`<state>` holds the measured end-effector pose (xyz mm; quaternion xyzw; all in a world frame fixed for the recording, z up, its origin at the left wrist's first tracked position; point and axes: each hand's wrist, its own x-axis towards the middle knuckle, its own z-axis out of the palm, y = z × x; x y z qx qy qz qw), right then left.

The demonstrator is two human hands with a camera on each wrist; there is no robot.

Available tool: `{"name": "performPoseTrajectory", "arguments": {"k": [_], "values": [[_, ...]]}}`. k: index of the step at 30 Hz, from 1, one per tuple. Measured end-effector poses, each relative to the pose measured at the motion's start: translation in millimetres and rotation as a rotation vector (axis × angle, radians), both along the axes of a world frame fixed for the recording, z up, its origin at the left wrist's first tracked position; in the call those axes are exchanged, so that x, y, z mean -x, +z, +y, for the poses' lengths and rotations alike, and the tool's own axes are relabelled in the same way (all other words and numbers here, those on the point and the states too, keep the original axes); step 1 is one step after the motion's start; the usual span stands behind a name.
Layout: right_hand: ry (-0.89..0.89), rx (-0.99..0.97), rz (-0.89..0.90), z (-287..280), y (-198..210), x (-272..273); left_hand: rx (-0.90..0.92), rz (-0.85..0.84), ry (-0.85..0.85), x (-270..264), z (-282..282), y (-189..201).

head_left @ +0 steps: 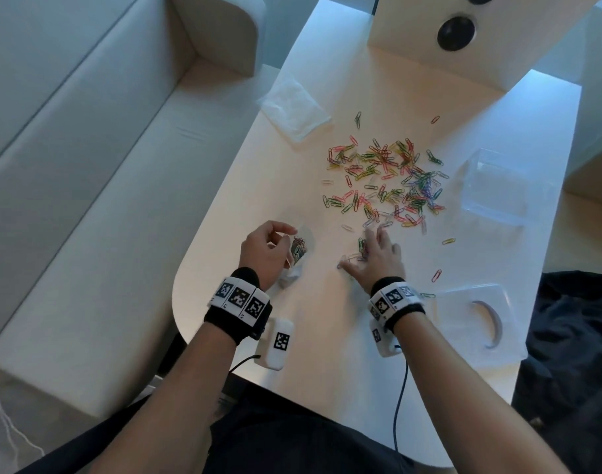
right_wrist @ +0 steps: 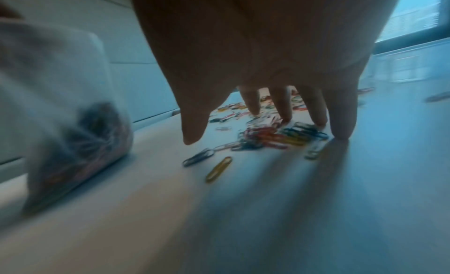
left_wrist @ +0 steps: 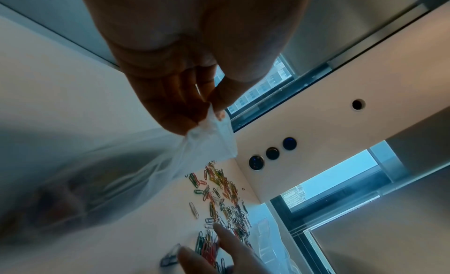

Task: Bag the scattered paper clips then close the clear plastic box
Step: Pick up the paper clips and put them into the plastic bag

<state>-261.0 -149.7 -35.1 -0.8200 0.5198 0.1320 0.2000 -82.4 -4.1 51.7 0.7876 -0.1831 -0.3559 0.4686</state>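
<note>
Coloured paper clips point(head_left: 385, 176) lie scattered over the middle of the white table point(head_left: 258, 186). My left hand point(head_left: 269, 248) pinches the rim of a small clear bag point(head_left: 298, 251) that holds a clump of clips; the pinch shows in the left wrist view on the bag point(left_wrist: 209, 143). My right hand point(head_left: 375, 251) lies spread, fingers straight, fingertips point(right_wrist: 340, 131) pressing on a small heap of clips point(right_wrist: 272, 135) near the table's front. The clear plastic box point(head_left: 494, 186) stands open at the right. Its flat lid point(head_left: 477, 319) lies near the front right corner.
A second clear bag point(head_left: 292, 107) lies flat at the table's far left edge. A white panel with round dark sockets point(head_left: 455, 32) rises at the back. A pale sofa point(head_left: 87, 165) runs along the left. Loose clips point(head_left: 436, 275) lie singly at the right.
</note>
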Motion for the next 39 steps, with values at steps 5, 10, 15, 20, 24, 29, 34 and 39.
{"name": "performPoseTrajectory", "arguments": {"k": [5,10,15,20,24,29,34,39], "values": [[0.147,0.162,-0.023,12,-6,-17,0.002,0.009,-0.015,6,-4,2],[0.119,0.128,-0.260,-10,-2,-4,-0.022,0.046,-0.073,21,-6,-1],[-0.381,-0.125,-0.497,-32,12,20,-0.046,0.064,-0.104,32,-12,-12],[-0.884,-0.628,-0.993,-24,36,34,-0.060,0.070,-0.131,40,-20,-16],[-0.851,-0.990,-1.175,-1,64,24,-0.063,0.053,-0.134,47,-28,-21],[-0.648,-0.952,-0.933,16,71,3,-0.061,0.032,-0.194,54,-36,-20],[-0.344,-0.493,-0.489,13,67,-14,-0.085,0.029,-0.280,63,-39,-26],[-0.285,-0.508,-0.479,16,71,-19,-0.073,0.055,-0.265,61,-40,-23]]}}
